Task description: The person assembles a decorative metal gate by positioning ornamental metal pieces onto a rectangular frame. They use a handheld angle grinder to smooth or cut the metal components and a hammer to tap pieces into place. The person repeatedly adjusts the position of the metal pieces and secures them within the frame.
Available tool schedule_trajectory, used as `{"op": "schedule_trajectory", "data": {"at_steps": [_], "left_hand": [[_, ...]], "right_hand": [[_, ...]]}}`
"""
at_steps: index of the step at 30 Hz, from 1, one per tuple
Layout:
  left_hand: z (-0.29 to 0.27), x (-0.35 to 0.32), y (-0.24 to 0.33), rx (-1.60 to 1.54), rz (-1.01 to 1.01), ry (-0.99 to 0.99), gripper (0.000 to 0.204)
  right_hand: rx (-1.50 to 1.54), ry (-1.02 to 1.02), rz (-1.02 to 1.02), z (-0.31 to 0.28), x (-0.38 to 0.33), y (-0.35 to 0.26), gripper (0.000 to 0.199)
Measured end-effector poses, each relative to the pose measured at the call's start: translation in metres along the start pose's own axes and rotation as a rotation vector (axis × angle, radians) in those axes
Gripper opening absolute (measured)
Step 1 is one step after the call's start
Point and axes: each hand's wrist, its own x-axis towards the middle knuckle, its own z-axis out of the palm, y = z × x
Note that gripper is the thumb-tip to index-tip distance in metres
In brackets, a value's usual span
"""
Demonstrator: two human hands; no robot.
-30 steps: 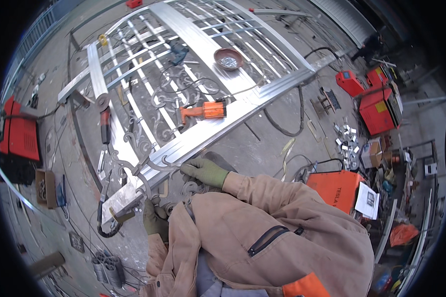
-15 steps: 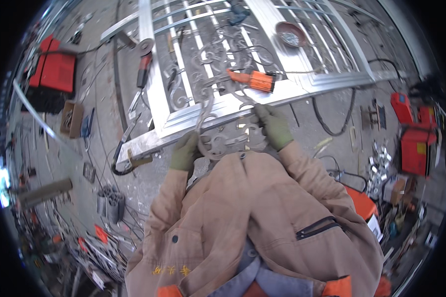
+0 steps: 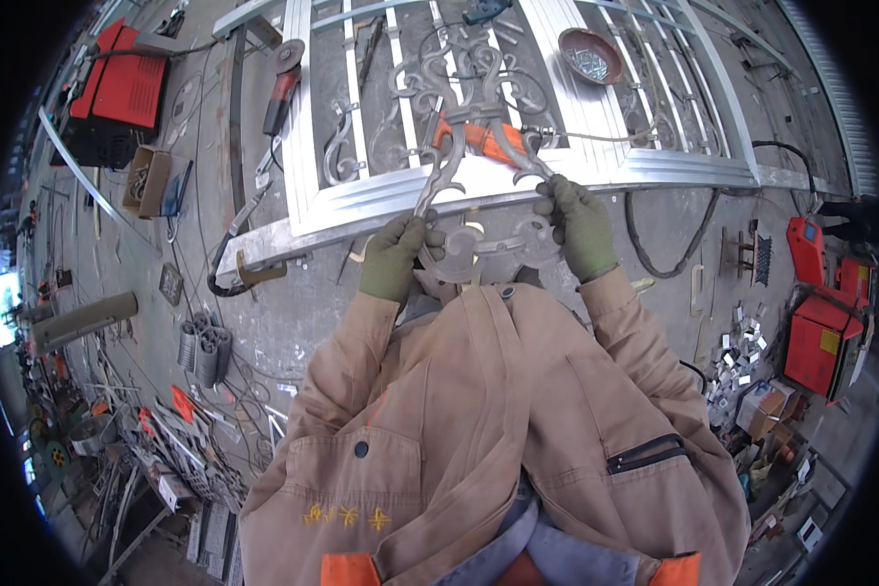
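Both my gloved hands hold a grey ornamental scrollwork piece in front of my body. My left hand, in a green glove, is closed round the lower end of its left bar. My right hand, also gloved, grips its right side near a curled tip. Rounded scroll ends hang between the hands, and the upper curls reach over the silvery metal gate frame. Behind the piece, an orange corded hand tool lies on the frame, partly hidden. More scrollwork and bars fill the frame.
A red bowl of small metal fasteners sits on the frame. An angle grinder rests at the frame's left. Red machines stand left and right. A cardboard box, cables and scattered metal scraps lie on the floor.
The scrollwork piece has been raised and spread into clearer view, now covering part of the orange tool. Both hands sit a little higher and farther right; the whole view has shifted.
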Motion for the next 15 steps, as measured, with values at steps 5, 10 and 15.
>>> {"op": "schedule_trajectory", "data": {"at_steps": [5, 10, 15], "left_hand": [[0.005, -0.018, 0.013, -0.066, 0.034, -0.005, 0.047], [-0.007, -0.036, 0.026, -0.142, 0.079, -0.034, 0.055], [-0.021, -0.052, 0.039, -0.092, 0.064, 0.016, 0.054]], "right_hand": [[0.099, -0.010, 0.019, 0.002, 0.000, 0.007, 0.041], [0.204, -0.031, 0.159, 0.019, -0.008, 0.016, 0.040], [0.318, -0.098, 0.213, 0.037, -0.017, 0.026, 0.036]]}}
